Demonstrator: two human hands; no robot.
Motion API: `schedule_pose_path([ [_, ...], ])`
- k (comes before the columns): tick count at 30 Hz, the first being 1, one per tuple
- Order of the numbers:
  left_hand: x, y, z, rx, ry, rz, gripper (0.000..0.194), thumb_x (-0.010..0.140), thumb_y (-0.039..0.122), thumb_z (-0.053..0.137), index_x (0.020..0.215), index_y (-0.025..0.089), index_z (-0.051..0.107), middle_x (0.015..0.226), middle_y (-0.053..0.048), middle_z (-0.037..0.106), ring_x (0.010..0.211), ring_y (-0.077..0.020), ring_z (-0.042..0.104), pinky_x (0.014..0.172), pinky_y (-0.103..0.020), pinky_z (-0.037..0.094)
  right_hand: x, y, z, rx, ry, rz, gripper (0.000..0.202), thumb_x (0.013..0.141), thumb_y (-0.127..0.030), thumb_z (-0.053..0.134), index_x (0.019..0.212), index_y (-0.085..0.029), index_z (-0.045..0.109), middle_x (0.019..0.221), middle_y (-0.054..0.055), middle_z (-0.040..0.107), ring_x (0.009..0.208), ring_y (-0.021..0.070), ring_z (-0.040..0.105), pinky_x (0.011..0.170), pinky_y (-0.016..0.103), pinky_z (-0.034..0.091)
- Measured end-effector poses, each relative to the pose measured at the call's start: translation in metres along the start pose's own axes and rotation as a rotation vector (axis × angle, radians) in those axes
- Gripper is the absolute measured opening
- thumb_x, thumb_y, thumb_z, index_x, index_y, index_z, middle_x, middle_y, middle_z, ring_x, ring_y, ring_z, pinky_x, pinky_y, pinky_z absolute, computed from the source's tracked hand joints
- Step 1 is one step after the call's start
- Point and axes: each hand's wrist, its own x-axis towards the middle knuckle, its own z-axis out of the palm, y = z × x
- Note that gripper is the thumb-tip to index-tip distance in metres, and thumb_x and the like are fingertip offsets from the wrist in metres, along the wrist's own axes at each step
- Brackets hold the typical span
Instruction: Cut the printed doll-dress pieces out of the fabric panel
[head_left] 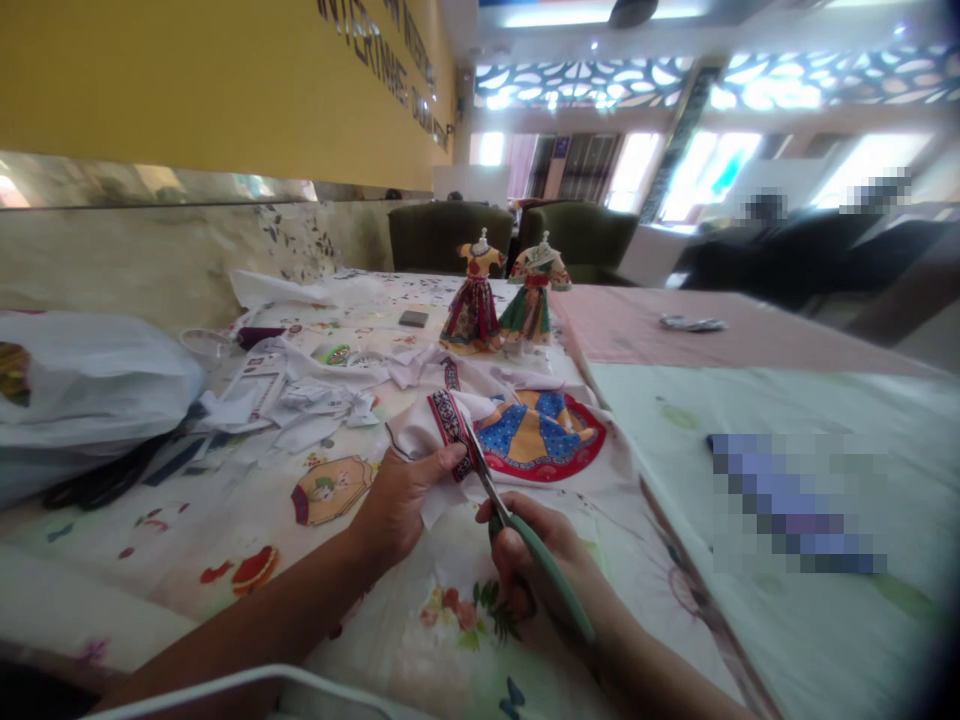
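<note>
My left hand (405, 500) pinches the near edge of a white printed cloth (420, 425) beside a dark red and navy patterned band (448, 418). Green-handled scissors (544, 570) sit in my right hand (555, 550), fingers wrapped round the grips. Their blades point away from me and lie at the cloth, between the band and a large blue, yellow and red skirt-shaped print (540, 435). Whether the blades are parted is hard to make out. Left of my left hand, a cut-out bodice-shaped fabric piece (330, 490) lies flat.
Two small dress forms in costumes (472, 300) (534, 300) stand at the back. White scraps (300, 400) spread leftward, near a white plastic bag (97, 390). A pixelated bluish object (795, 510) lies right. A small grey block (413, 318) rests behind the cloth.
</note>
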Motion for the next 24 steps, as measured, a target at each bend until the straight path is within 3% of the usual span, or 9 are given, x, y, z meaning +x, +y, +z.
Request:
schedule_pose_path([
  [9, 0.0006, 0.0014, -0.0003, 0.000, -0.018, -0.016, 0.048, 0.059, 0.018, 0.093, 0.105, 0.018, 0.077, 0.081, -0.004, 0.079, 0.082, -0.0246, 0.075, 0.083, -0.037, 0.060, 0.0011, -0.0046, -0.0025, 0.027, -0.031, -0.007, 0.069, 0.070, -0.074, 0.080, 0.105, -0.017, 0.063, 0.058, -0.008, 0.052, 0.039, 0.0051, 0.043, 0.039, 0.016, 0.034],
  [17, -0.0017, 0.0036, 0.0044, 0.023, -0.024, -0.010, 0.050, 0.057, 0.018, 0.094, 0.105, 0.017, 0.077, 0.080, -0.003, 0.079, 0.077, -0.0234, 0.074, 0.077, -0.035, 0.060, 0.0017, -0.0008, -0.0043, 0.046, -0.043, -0.021, 0.063, 0.074, -0.071, 0.079, 0.104, -0.018, 0.062, 0.056, -0.010, 0.048, 0.038, 0.0052, 0.041, 0.039, 0.016, 0.034],
  [24, -0.0019, 0.0039, 0.0048, 0.019, -0.024, -0.014, 0.051, 0.057, 0.019, 0.095, 0.105, 0.018, 0.077, 0.082, -0.003, 0.079, 0.085, -0.0257, 0.075, 0.081, -0.036, 0.059, -0.0005, -0.0032, -0.0013, 0.035, -0.014, -0.012, 0.059, 0.076, -0.069, 0.079, 0.100, -0.017, 0.061, 0.053, -0.010, 0.047, 0.037, 0.0044, 0.039, 0.037, 0.015, 0.030],
])
